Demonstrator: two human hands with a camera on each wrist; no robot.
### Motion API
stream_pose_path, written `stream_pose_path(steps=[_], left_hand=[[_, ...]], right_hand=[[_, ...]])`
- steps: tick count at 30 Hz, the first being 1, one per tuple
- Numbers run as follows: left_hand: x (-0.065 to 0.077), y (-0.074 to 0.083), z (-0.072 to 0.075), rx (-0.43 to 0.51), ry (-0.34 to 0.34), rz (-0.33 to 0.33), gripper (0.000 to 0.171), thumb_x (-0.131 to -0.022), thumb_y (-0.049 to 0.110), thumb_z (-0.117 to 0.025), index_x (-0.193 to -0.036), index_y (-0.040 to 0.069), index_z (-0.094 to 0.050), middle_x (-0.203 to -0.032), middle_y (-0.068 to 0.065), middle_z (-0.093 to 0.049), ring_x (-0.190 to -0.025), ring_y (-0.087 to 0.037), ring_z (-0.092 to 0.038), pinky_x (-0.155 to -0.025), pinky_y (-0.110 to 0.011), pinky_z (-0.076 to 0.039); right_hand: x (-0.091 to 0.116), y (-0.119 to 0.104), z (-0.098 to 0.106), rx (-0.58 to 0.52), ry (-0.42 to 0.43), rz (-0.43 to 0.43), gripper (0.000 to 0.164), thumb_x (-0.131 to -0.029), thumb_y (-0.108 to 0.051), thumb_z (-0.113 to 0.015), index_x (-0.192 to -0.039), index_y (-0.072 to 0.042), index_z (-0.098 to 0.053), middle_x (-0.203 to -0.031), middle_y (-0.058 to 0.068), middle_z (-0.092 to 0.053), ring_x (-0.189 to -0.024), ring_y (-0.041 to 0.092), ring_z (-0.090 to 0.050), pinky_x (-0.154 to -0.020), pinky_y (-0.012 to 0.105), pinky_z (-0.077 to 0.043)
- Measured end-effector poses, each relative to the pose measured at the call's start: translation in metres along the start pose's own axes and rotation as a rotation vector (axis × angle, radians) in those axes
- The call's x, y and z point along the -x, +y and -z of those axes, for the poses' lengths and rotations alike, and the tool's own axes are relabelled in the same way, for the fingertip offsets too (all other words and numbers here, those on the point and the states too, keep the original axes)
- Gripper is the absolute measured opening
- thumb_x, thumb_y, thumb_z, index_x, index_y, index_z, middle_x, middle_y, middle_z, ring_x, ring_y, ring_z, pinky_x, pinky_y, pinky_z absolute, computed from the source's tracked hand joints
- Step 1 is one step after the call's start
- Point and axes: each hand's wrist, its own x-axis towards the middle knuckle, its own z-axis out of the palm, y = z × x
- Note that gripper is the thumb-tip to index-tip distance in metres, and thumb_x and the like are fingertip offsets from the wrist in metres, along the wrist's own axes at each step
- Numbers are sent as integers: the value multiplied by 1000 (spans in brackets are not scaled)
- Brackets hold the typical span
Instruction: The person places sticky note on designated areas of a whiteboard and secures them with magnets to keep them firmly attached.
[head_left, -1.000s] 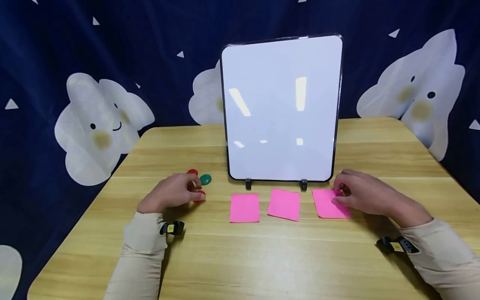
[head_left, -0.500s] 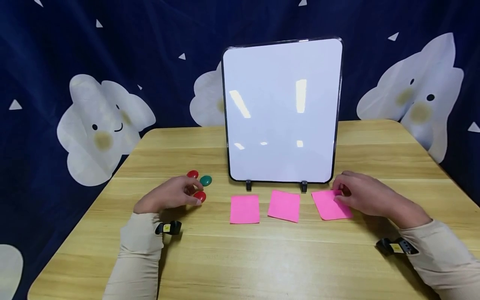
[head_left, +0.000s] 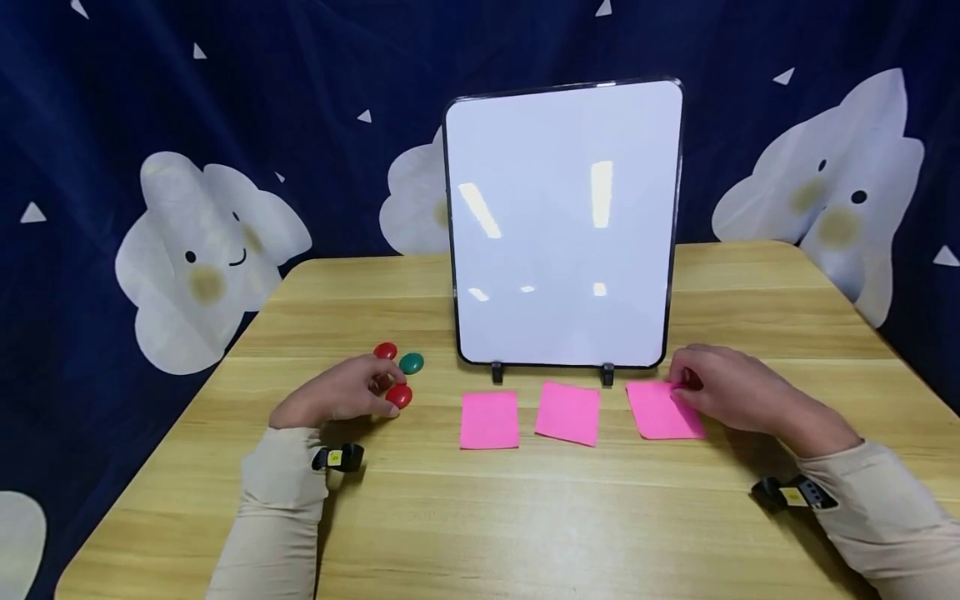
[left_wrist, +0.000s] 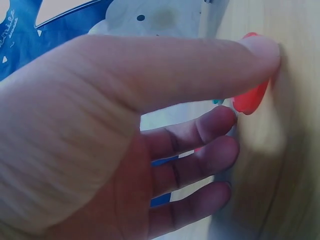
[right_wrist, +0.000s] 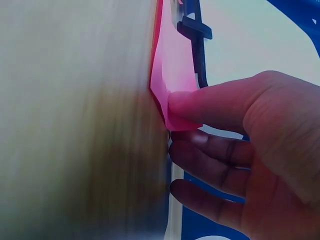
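My left hand (head_left: 341, 392) is at a glossy red round magnet (head_left: 399, 396) on the table, thumb on its near edge and index finger at its far edge. In the left wrist view the thumb (left_wrist: 200, 70) covers part of that magnet (left_wrist: 250, 100); the index finger is hidden. Just beyond lie another red magnet (head_left: 386, 350) and a green one (head_left: 411, 363). With my right hand (head_left: 731, 387) I pinch the right edge of the rightmost pink sticky note (head_left: 656, 412). The right wrist view shows my thumb on this note (right_wrist: 175, 60), its near end bent up.
Two more pink sticky notes, a left one (head_left: 489, 421) and a middle one (head_left: 568, 414), lie flat in the same row. Behind them a whiteboard (head_left: 562, 250) stands upright on small black feet (head_left: 607, 374). A dark blue cloud-patterned curtain (head_left: 337, 192) hangs behind the table (head_left: 555, 525).
My left thumb has slid off the top of the red magnet to its near edge, so more of the magnet shows. The right hand stays at the note's edge, with slight shifts.
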Motion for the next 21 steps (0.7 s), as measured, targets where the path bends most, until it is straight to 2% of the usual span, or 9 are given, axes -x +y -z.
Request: stream_pose_path(steps=[5, 15, 21], left_hand=[[0, -1, -1, -2, 5, -20, 39, -83, 19, -83, -118, 10, -67, -103, -5, -63, -94, -23, -57, -85, -41, -51], [0, 0, -1, -18, 17, -7, 34, -84, 18, -82, -114, 12, -68, -103, -5, -64, -94, -24, -58, -86, -42, -50], [-1, -1, -3, -11, 26, 5, 32, -83, 19, -82, -112, 13, -69, -101, -4, -64, -93, -24, -58, -84, -39, -50]], right_hand=[[0, 1, 0, 0, 13, -6, 17, -84, -8, -79, -86, -18, -65, -79, -8, -56, -72, 14, -50, -64, 33, -43], [1, 0, 1, -59, 48, -10, 15, -87, -5, -73, -85, -17, -64, -76, -8, -56, -71, 13, -51, -63, 31, -43], [0, 0, 0, -124, 83, -4, 14, -88, -3, -73, -89, -14, -64, -78, -7, -58, -72, 14, -51, -63, 28, -43]])
